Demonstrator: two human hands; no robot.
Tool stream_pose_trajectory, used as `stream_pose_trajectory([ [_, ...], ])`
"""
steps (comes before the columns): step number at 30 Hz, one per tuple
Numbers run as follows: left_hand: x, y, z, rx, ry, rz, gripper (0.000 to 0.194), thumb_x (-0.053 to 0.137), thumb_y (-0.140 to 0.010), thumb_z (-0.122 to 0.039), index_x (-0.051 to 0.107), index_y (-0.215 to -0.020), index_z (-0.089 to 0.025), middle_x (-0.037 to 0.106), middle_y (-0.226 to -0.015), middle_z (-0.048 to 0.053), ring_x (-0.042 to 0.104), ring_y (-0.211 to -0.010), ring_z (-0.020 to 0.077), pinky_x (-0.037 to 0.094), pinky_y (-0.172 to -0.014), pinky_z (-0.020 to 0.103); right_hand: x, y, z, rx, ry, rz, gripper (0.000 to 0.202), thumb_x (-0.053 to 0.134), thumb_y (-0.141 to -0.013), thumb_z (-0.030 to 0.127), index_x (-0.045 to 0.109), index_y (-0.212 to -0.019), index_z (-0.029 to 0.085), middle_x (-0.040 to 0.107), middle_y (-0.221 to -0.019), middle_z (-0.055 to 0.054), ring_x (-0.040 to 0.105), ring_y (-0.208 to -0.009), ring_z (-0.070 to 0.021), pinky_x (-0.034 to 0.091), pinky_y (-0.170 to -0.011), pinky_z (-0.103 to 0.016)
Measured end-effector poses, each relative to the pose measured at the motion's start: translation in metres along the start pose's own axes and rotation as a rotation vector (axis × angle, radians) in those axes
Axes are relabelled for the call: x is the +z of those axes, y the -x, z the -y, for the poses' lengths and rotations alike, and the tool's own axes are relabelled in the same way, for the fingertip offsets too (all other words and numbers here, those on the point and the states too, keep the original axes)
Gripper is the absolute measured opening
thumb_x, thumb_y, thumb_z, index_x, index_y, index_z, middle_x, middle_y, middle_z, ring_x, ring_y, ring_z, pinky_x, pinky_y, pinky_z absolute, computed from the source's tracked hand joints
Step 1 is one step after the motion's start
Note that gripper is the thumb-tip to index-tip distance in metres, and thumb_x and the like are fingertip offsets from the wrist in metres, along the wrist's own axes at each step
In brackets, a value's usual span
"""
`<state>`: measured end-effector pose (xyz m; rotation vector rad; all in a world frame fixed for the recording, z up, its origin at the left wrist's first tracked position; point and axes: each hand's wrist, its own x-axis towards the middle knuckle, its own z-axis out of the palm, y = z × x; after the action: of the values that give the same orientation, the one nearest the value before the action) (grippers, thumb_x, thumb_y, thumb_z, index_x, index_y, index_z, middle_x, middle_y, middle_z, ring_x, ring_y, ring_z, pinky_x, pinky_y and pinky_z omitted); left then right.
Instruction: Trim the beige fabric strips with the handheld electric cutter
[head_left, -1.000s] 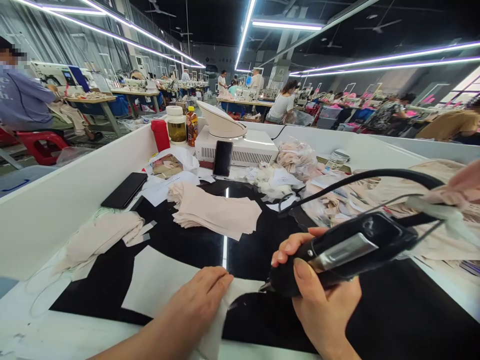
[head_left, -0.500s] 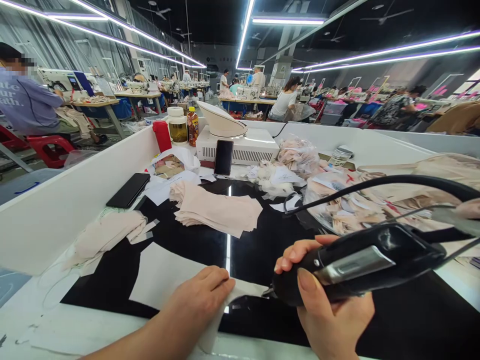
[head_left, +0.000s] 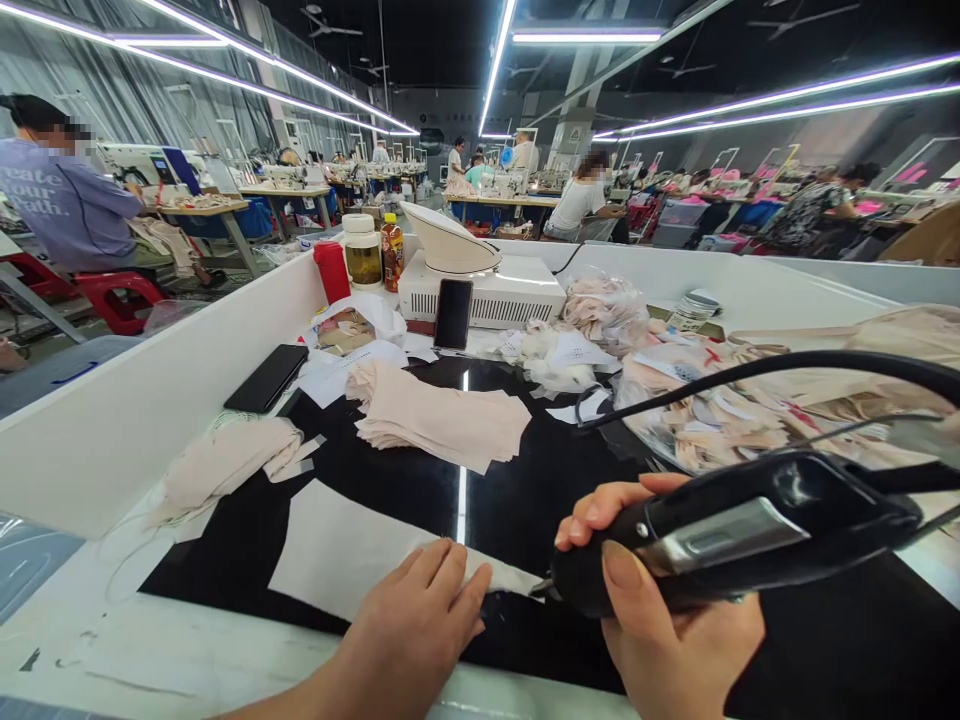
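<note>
A pale fabric piece (head_left: 337,545) lies on the black glossy surface (head_left: 510,510). My left hand (head_left: 420,610) rests on its right part, palm down, with the fingers slightly spread. My right hand (head_left: 660,600) is wrapped round a black handheld tool (head_left: 720,540) with a silver plate and a cable. The tool's small metal tip is at the narrow right end of the fabric. Beyond my hands lies a stack of pale pink fabric pieces (head_left: 442,415).
A black phone (head_left: 266,378) and bunched fabric (head_left: 225,465) lie at left. Another phone (head_left: 453,313) leans against a white machine (head_left: 487,290). Bagged scraps (head_left: 712,400) fill the right side. White walls (head_left: 150,440) edge the table; people sit beyond.
The view has shifted slightly, so most things appear a little farther right. My left hand has slid right along the fabric, and the strip hanging below it no longer shows.
</note>
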<state>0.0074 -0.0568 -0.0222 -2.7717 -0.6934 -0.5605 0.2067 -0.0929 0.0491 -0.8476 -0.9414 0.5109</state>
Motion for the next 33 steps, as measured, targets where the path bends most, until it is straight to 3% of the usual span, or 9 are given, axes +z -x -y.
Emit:
stream_pose_trajectory([
  [3,0.001,0.0,-0.001,-0.009,-0.006,-0.004,0.03,0.039,-0.114,-0.026,0.057,-0.134,-0.014,0.075,-0.12,0.016,0.076,-0.109,0.0295,0.065,-0.085,0.039,0.0,0.0,0.001,0.008,0.004,-0.01,0.036,0.083,-0.09,0.026,0.064,-0.12,0.03,0.068,-0.085,0.0,0.068,-0.07,-0.0171,0.063,-0.062,-0.033],
  [6,0.001,-0.001,-0.004,-0.016,-0.017,0.02,0.031,0.053,-0.112,-0.034,0.059,-0.135,-0.015,0.075,-0.122,0.018,0.076,-0.11,0.0323,0.066,-0.085,0.041,0.0,0.0,0.002,0.016,0.008,-0.017,0.037,0.085,-0.089,0.028,0.064,-0.119,0.029,0.068,-0.084,0.0,0.068,-0.07,-0.0176,0.063,-0.062,-0.034],
  [13,0.0,-0.004,-0.013,-0.055,0.008,0.085,0.062,0.078,-0.095,-0.058,0.06,-0.139,-0.019,0.073,-0.128,0.02,0.074,-0.116,0.0372,0.066,-0.088,0.046,0.0,0.0,0.004,0.006,0.012,0.003,0.036,0.084,-0.09,0.028,0.064,-0.119,0.03,0.067,-0.084,0.001,0.068,-0.071,-0.0163,0.063,-0.065,-0.032],
  [21,0.009,0.0,-0.022,-0.104,0.038,0.111,0.076,0.072,-0.093,-0.069,0.054,-0.151,-0.022,0.067,-0.138,0.023,0.066,-0.129,0.0399,0.061,-0.098,0.051,0.001,0.0,0.007,0.028,0.022,-0.015,0.034,0.084,-0.089,0.03,0.065,-0.117,0.031,0.065,-0.083,0.001,0.066,-0.071,-0.0173,0.062,-0.064,-0.033],
  [29,0.016,0.001,-0.024,-0.113,0.044,0.063,0.076,0.072,-0.093,-0.07,0.056,-0.148,-0.021,0.068,-0.138,0.024,0.067,-0.127,0.0409,0.06,-0.098,0.052,0.02,-0.021,-0.005,0.01,-0.056,-0.014,0.031,0.083,-0.089,0.032,0.065,-0.115,0.03,0.065,-0.083,0.002,0.064,-0.066,-0.016,0.061,-0.06,-0.033],
  [33,0.016,-0.002,-0.024,-0.112,0.021,0.012,0.083,0.081,-0.083,-0.073,0.059,-0.143,-0.02,0.072,-0.132,0.023,0.072,-0.12,0.0399,0.062,-0.094,0.049,0.026,-0.021,-0.015,0.013,-0.069,0.03,0.032,0.082,-0.09,0.03,0.064,-0.117,0.029,0.066,-0.085,0.002,0.066,-0.066,-0.0151,0.06,-0.06,-0.031],
])
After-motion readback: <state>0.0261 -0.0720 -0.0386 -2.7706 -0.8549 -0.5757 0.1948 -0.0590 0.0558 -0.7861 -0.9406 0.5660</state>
